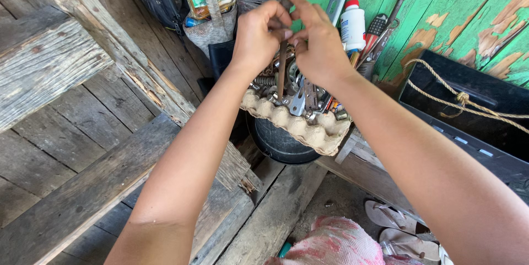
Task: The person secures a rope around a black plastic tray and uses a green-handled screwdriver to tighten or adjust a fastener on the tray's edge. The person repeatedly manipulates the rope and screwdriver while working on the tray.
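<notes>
Your left hand point(259, 33) and right hand point(315, 39) both pinch the top of a rusty rod point(282, 69); it hangs upright over the egg carton point(300, 127), equally near both.

A rough home workshop or shed. Weathered grey wooden planks point(82, 149) fill the nine o'clock side. A peeling green plank wall point(441, 6) stands at one o'clock. At centre, a cardboard egg tray point(300, 127) holds wrenches, bolts and springs. A white bottle point(352, 25) and hand tools lean on the wall at twelve.
</notes>
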